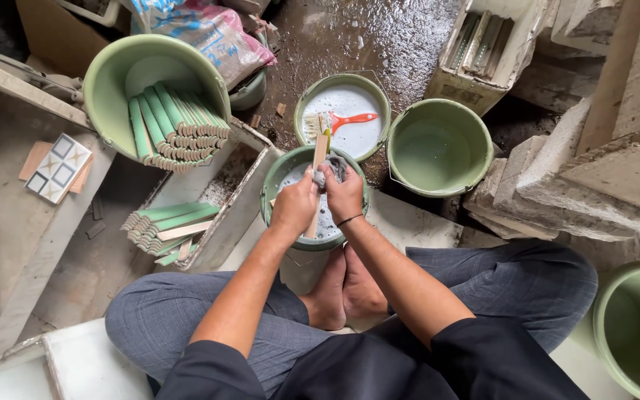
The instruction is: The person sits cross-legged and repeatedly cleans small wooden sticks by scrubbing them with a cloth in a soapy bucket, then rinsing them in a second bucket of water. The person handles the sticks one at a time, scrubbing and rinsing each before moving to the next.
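I sit cross-legged over a small green bucket [270,194] of cloudy liquid. My left hand [295,205] grips a long narrow tile strip [320,152] that stands upright over the bucket. My right hand [344,194] presses a wet grey rag [332,168] against the strip near its middle. Both hands touch each other above the bucket's rim.
Behind it stand a green bucket of white liquid [303,106] with a red-handled brush [344,120] and another green bucket [438,147]. A tipped green bucket [124,70] and a tray [238,200] hold several green tile strips. Concrete blocks [579,178] rise at right. A patterned tile [58,168] lies left.
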